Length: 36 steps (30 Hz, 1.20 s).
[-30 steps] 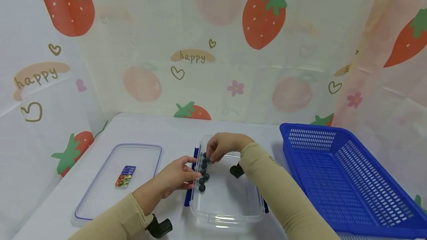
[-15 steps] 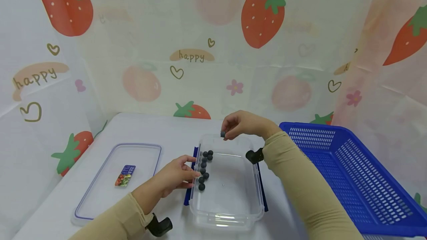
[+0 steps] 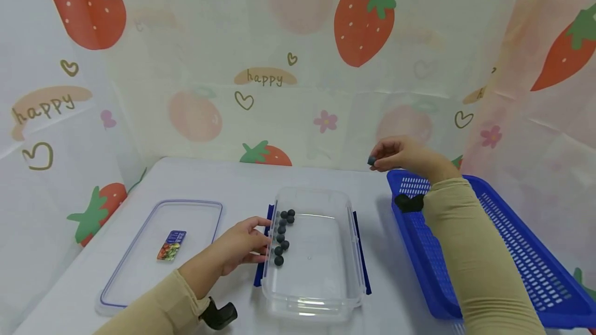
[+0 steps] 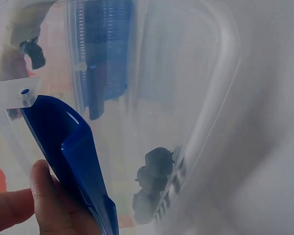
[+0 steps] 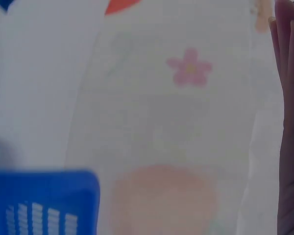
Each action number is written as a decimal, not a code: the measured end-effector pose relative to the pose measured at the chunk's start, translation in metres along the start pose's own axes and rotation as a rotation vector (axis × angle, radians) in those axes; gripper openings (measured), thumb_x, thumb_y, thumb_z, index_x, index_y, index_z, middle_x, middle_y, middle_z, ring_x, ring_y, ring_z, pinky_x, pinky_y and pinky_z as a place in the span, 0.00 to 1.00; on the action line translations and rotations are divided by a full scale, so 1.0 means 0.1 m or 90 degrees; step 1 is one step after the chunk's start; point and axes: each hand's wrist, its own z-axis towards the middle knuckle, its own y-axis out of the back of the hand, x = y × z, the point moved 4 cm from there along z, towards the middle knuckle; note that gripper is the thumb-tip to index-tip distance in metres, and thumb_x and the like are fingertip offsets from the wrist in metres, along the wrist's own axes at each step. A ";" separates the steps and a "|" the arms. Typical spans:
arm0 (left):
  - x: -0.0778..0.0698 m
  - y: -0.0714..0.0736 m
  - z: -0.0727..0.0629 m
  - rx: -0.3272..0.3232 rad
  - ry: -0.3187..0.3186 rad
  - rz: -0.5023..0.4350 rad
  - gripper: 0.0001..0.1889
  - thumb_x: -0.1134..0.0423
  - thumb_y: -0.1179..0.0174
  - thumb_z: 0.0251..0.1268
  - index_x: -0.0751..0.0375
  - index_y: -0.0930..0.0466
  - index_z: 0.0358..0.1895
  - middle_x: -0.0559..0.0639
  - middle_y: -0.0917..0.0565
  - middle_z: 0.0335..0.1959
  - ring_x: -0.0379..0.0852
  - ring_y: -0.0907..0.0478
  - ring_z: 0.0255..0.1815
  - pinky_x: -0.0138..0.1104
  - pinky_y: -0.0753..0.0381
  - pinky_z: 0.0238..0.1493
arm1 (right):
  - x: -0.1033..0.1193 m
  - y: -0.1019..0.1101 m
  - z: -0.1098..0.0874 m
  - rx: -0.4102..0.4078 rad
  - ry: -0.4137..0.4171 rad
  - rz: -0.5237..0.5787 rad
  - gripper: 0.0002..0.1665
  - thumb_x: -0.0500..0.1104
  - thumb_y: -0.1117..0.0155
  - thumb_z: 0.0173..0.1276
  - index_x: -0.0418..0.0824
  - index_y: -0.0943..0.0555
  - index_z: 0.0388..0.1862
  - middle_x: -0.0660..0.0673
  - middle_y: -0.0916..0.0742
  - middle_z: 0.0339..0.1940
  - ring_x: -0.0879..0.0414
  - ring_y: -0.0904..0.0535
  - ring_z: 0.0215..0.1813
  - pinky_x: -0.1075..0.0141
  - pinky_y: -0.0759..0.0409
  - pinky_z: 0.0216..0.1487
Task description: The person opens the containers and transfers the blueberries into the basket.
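Note:
A clear plastic food box (image 3: 321, 268) stands on the table with blue side latches. Several dark blueberries (image 3: 281, 238) lie in a line along its left inner wall. My left hand (image 3: 239, 244) grips the box's left side, its fingers at the blue latch (image 4: 76, 156), as the left wrist view shows. High to the right of the box, my right hand (image 3: 410, 156) pinches one blueberry (image 3: 371, 161) between thumb and fingertips. That hand is above the back left corner of the blue basket (image 3: 419, 278); the right wrist view catches only part of its fingers.
To the left, a clear lid (image 3: 135, 273) with a blue-edged seal lies flat, bearing a small colourful label (image 3: 171, 245). The perforated blue basket stands to the right of the box. A fruit-printed sheet (image 3: 279, 25) hangs behind the table.
My right hand has risen out of the box with a blueberry and moved right toward the basket's back corner. My left hand has stayed at the box's side.

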 end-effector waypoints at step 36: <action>0.04 -0.01 0.06 -0.006 0.004 -0.012 0.24 0.70 0.44 0.61 0.54 0.35 0.61 0.57 0.24 0.34 0.48 0.24 0.33 0.36 0.18 0.36 | -1.29 0.53 -0.69 -0.073 -0.155 0.153 0.13 0.34 0.48 0.68 0.26 0.30 0.47 0.45 0.19 0.41 0.59 0.20 0.45 0.64 0.24 0.53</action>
